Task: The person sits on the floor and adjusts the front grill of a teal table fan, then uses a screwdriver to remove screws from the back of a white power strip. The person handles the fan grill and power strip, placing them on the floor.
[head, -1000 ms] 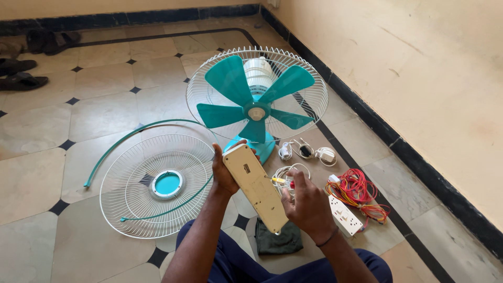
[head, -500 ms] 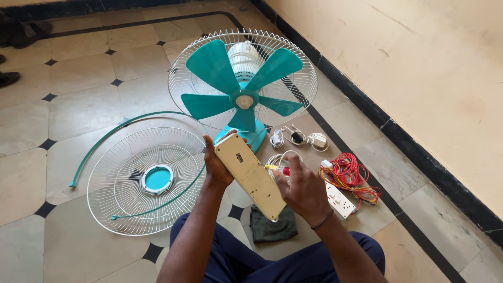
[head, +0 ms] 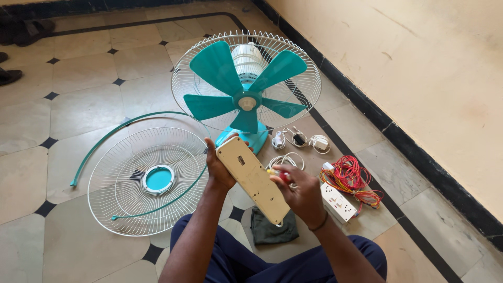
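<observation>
Since prev frames: view has slid a bit, fan sits more centre-top now; both hands and the strip hold about the same pose, no real change in hold.

Left hand [head: 219, 169] wraps the upper end of the cream power strip [head: 253, 178] from behind, thumb side on its edge, firm hold. Right hand [head: 298, 193] is against the strip's right edge around mid-length, fingers pinched narrow on a small red-handled tool [head: 280, 174]; tool tip hidden, so I can't tell what it touches. Strip is off the floor, tilted, long axis running from upper left to lower right, just in front of the fan base [head: 250, 139].

Using the teal table fan [head: 246, 78] as landmark: upright, front guard off, blades exposed, rear grille on. Loose front grille [head: 149, 181] lies flat on the tiles left of and below the fan, teal hub in its centre. Teal rim ring [head: 112, 137] arcs round that grille's upper left, partly crossing it. Right of the fan base: small white plugs/adapters w/ cords [head: 299, 140]. Further right and nearer me: bundle of red and yellow wire [head: 351, 177], touching a white socket box [head: 339, 202]. White cable coil [head: 285, 159] between fan base and right hand. Dark folded cloth [head: 272, 230] on floor under the strip's lower end. Wall w/ dark skirting [head: 367, 112] runs right of the fan.
</observation>
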